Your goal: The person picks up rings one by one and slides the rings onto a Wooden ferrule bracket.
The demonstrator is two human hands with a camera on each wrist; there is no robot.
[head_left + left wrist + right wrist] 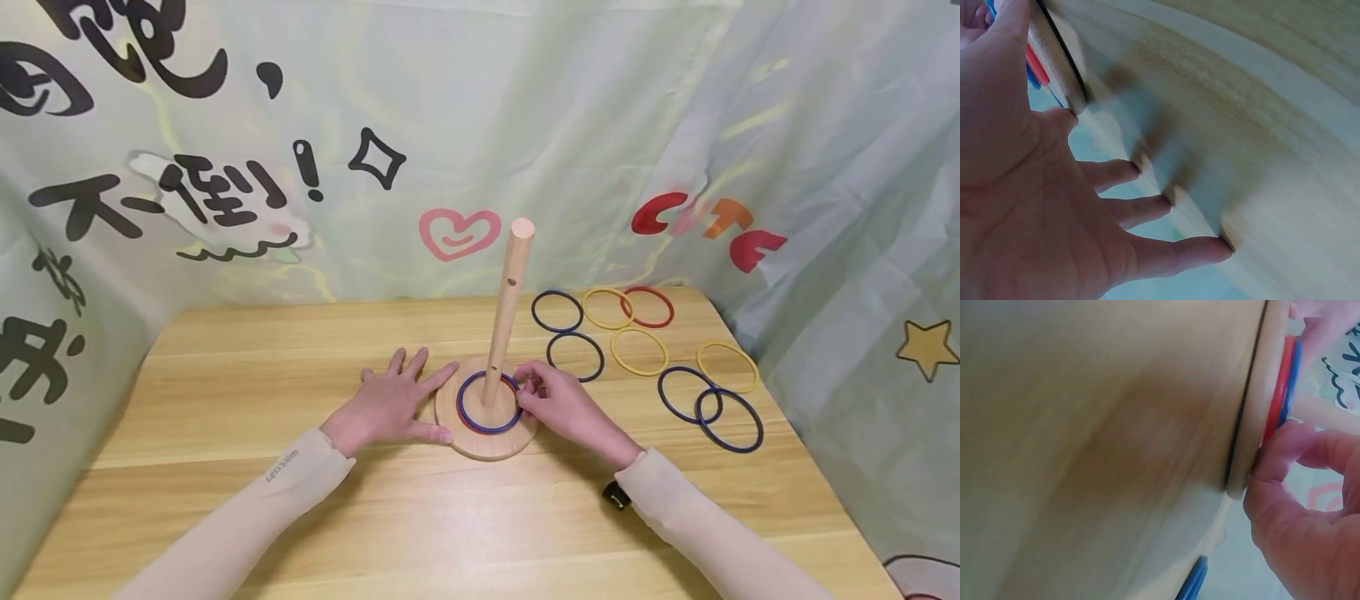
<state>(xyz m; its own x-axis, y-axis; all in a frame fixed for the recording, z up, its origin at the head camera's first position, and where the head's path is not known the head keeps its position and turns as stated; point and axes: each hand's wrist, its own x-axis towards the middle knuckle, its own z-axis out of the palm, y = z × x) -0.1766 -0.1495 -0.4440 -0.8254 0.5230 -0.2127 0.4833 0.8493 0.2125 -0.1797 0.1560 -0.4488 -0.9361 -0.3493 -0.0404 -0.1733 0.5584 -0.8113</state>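
Observation:
In the head view, a wooden peg [507, 304] rises from a round wooden base [491, 448] on the table. Around the peg's foot lie a blue ring [460, 406] and, beneath it, a red ring [1277, 394]. My right hand [566, 406] pinches the right side of the blue ring between thumb and fingers; whether it also grips the red one I cannot tell. To the left, my left hand [393, 400] is spread with straight fingers, its fingertips on the table and its thumb against the base's edge.
Right of the base lie several loose rings: a blue ring [557, 292], another blue ring [573, 333], a red ring [672, 312], a yellow ring [641, 373] and two overlapping blue rings near the table's [262, 533] right edge. Printed cloth [585, 125] hangs behind and at both sides.

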